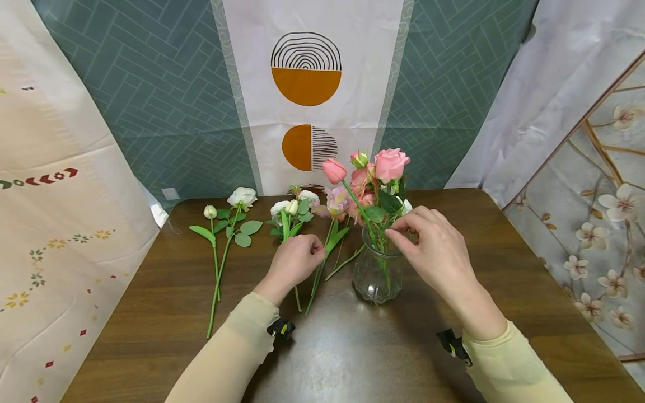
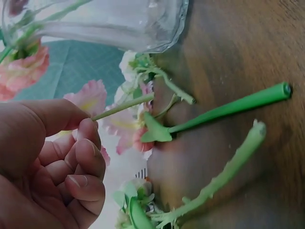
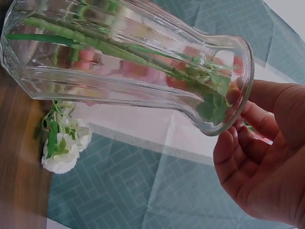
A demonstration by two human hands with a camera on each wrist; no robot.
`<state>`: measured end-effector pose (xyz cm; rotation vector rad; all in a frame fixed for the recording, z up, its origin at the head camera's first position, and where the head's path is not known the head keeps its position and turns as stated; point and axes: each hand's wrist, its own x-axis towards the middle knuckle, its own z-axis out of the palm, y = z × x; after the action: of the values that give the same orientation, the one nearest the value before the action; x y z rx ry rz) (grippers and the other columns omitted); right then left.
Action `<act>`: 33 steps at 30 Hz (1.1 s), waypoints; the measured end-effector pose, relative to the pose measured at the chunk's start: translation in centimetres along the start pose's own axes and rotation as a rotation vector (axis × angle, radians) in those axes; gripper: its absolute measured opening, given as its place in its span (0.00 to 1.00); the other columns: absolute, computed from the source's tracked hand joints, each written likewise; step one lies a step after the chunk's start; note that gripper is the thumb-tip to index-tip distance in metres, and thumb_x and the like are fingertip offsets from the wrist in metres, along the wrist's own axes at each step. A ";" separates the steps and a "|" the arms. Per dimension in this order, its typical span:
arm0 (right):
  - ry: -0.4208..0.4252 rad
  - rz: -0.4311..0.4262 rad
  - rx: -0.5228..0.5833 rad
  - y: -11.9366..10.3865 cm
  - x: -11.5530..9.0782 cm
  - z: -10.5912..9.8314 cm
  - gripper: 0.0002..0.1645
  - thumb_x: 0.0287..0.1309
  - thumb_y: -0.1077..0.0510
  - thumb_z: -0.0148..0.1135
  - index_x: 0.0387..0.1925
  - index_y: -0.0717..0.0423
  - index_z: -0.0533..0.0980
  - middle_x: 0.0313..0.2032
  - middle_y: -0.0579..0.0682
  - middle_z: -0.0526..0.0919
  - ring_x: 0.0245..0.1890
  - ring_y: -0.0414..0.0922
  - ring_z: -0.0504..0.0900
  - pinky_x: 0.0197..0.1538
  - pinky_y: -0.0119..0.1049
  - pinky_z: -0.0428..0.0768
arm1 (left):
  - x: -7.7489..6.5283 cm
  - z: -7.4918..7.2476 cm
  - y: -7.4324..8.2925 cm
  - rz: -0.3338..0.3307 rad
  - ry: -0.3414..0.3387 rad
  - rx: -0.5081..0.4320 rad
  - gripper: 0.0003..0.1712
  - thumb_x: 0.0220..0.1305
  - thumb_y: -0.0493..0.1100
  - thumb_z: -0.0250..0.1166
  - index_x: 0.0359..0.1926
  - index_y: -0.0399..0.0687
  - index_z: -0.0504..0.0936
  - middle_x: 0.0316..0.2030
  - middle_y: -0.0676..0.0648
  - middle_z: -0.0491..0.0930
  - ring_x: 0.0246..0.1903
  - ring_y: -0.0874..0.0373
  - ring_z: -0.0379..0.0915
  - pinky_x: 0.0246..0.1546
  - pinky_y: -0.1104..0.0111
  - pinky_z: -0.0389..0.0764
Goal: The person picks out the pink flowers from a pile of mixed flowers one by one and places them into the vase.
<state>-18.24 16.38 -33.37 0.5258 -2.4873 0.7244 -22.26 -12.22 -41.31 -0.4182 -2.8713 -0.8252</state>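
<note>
1. Here, the left hand [image 1: 297, 262] bends at the wrist above the desk [image 1: 327, 364]. In my left-wrist view, its thumb and index finger pinch a pale green stem [image 2: 124, 106] near one end, the other fingers curling toward the palm; I cannot tell which bloom this stem bears.
2. The right hand [image 1: 435, 243] arches knuckles-up at the mouth of the glass vase [image 1: 364, 280], its thumb and index finger bent close together at the rim. I cannot tell whether these fingers grasp the glass, a stem or nothing.
3. The glass vase stands upright on the desk between both hands, long axis vertical; my right-wrist view renders it sideways, with stems slanting inside.
4. The pink tulip [image 1: 334, 171] leans from the vase, its axis rising leftward; the pink rose [image 1: 392, 165] faces upward.
5. The white rose [image 1: 242, 198] and white tulip [image 1: 210, 212] lie left of the left hand, blooms toward the wall hanging [image 1: 307, 115], stems toward the person.
6. The black wrist mount [image 1: 281, 328] carries a yellow mark, too small for me to read.
</note>
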 end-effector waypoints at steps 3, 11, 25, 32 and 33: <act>0.004 -0.002 0.001 0.0 0.0 0.1 0.04 0.67 0.54 0.81 0.37 0.47 0.90 0.38 0.42 0.85 0.37 0.47 0.77 0.37 0.46 0.74 | -0.3 -0.6 -0.2 -0.033 0.007 -0.025 0.08 0.72 0.39 0.68 0.32 0.50 0.87 0.26 0.56 0.81 0.23 0.59 0.72 0.30 0.62 0.76; 0.008 0.000 0.000 0.0 -0.2 0.0 0.04 0.67 0.54 0.81 0.37 0.45 0.90 0.38 0.40 0.84 0.37 0.45 0.76 0.37 0.45 0.74 | -0.8 -2.2 -0.9 -0.096 0.054 -0.074 0.08 0.74 0.44 0.70 0.35 0.50 0.88 0.25 0.56 0.79 0.24 0.58 0.72 0.30 0.61 0.73; 0.007 0.003 0.003 0.0 -0.2 -0.1 0.04 0.67 0.54 0.81 0.37 0.45 0.90 0.37 0.41 0.84 0.37 0.45 0.76 0.36 0.45 0.74 | -1.9 -4.3 -0.5 -0.096 0.183 -0.145 0.07 0.74 0.44 0.70 0.38 0.49 0.90 0.27 0.55 0.84 0.26 0.57 0.75 0.34 0.59 0.76; 0.014 -0.005 0.003 0.1 -0.3 -0.1 0.04 0.67 0.55 0.81 0.37 0.46 0.89 0.37 0.41 0.83 0.37 0.45 0.77 0.36 0.44 0.75 | -2.4 -5.6 0.1 -0.121 0.206 -0.167 0.07 0.75 0.45 0.70 0.40 0.48 0.90 0.28 0.54 0.85 0.28 0.55 0.76 0.35 0.58 0.75; 0.016 -0.007 0.004 0.1 -0.3 -0.1 0.04 0.67 0.55 0.81 0.37 0.46 0.89 0.37 0.41 0.83 0.37 0.45 0.76 0.36 0.44 0.75 | -2.5 -5.8 0.3 -0.120 0.213 -0.171 0.07 0.75 0.44 0.70 0.40 0.47 0.90 0.28 0.53 0.85 0.28 0.55 0.76 0.35 0.59 0.75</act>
<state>-18.00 16.53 -33.48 0.5277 -2.4683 0.7283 -19.50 -15.69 -36.76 -0.1633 -2.6598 -1.0708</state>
